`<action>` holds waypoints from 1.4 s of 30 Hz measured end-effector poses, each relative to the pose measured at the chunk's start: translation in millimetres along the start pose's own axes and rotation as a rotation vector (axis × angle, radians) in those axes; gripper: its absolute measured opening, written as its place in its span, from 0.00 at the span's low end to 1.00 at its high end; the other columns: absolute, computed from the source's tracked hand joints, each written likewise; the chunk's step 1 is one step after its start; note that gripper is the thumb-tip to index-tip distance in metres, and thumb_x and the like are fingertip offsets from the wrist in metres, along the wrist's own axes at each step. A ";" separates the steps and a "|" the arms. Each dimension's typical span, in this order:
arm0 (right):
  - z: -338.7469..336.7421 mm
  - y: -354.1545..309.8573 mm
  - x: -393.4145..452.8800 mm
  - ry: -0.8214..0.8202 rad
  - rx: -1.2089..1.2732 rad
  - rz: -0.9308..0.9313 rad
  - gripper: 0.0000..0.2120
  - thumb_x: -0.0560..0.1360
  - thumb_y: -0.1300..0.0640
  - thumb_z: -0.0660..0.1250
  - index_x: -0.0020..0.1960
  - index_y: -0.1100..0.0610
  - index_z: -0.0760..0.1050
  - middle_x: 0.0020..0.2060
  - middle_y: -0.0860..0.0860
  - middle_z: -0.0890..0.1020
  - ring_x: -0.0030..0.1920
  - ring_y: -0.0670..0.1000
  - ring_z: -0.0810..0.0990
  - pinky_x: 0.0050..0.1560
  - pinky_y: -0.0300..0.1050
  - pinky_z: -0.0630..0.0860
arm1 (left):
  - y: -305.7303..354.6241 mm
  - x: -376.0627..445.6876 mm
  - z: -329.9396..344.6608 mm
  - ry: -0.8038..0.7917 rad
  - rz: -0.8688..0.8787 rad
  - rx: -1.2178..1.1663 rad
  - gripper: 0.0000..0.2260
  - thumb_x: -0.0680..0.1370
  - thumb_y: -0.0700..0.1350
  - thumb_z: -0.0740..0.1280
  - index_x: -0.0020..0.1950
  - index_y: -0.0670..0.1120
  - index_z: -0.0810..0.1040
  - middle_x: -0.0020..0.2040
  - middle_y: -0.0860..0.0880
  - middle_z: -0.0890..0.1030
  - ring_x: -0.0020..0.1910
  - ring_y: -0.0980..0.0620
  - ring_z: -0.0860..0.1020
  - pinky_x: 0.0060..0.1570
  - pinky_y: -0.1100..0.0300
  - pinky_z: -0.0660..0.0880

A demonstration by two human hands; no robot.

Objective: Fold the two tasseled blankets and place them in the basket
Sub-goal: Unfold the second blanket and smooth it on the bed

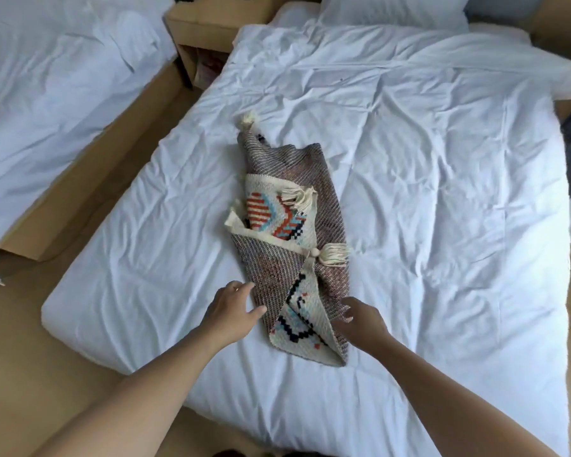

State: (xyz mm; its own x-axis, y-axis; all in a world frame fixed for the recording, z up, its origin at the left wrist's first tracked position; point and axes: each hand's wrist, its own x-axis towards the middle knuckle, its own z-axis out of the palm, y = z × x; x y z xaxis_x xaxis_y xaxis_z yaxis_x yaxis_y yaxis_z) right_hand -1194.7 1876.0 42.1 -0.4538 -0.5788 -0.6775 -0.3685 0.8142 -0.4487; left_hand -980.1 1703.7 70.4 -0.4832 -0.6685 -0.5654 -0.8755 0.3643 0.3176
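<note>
A white-sheeted bed (pixel 409 159) fills most of the view. A tasseled blanket (pixel 290 232), partly folded into a long bundle, is laid at its middle. The left hand (pixel 233 308) and right hand (pixel 360 319) are held open at the bundle's near end, nothing clamped.

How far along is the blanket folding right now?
Done: one tasseled blanket lies on the bed folded into a long narrow bundle, tassels showing. In hand: the left hand and right hand are open at its near end, either side, gripping nothing. Left: finishing this fold, the second blanket and the basket, neither of which is in view.
</note>
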 end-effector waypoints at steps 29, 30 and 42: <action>4.2 107.8 -6.0 0.783 1.462 0.961 0.01 0.76 0.66 0.64 0.47 0.64 0.74 0.35 0.60 0.77 0.31 0.55 0.77 0.28 0.48 0.80 | -147.9 137.8 -56.4 0.379 -0.510 -0.112 0.12 0.72 0.38 0.70 0.54 0.34 0.81 0.50 0.27 0.81 0.52 0.25 0.78 0.54 0.39 0.77; 21.9 97.5 -8.7 0.696 1.387 0.948 0.04 0.77 0.65 0.65 0.43 0.63 0.73 0.34 0.61 0.77 0.31 0.56 0.76 0.27 0.46 0.79 | -152.9 129.9 -47.3 0.339 -0.542 -0.134 0.13 0.72 0.41 0.70 0.53 0.36 0.81 0.49 0.29 0.82 0.50 0.26 0.79 0.53 0.40 0.79; 157.8 56.1 -60.6 -0.213 0.110 0.369 0.23 0.79 0.43 0.64 0.31 0.56 0.68 0.34 0.56 0.78 0.37 0.57 0.78 0.38 0.48 0.75 | -100.5 66.8 45.1 0.228 -0.035 0.129 0.24 0.69 0.46 0.78 0.64 0.45 0.80 0.69 0.39 0.73 0.65 0.33 0.71 0.62 0.40 0.73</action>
State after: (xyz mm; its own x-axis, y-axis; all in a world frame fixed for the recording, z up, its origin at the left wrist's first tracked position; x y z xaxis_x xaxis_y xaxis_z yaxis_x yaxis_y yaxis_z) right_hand -1059.9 1964.0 -34.0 -0.3571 -0.2356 -0.9039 -0.1190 0.9713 -0.2061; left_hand -924.7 1651.7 -33.6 -0.4514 -0.8059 -0.3832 -0.8923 0.4082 0.1927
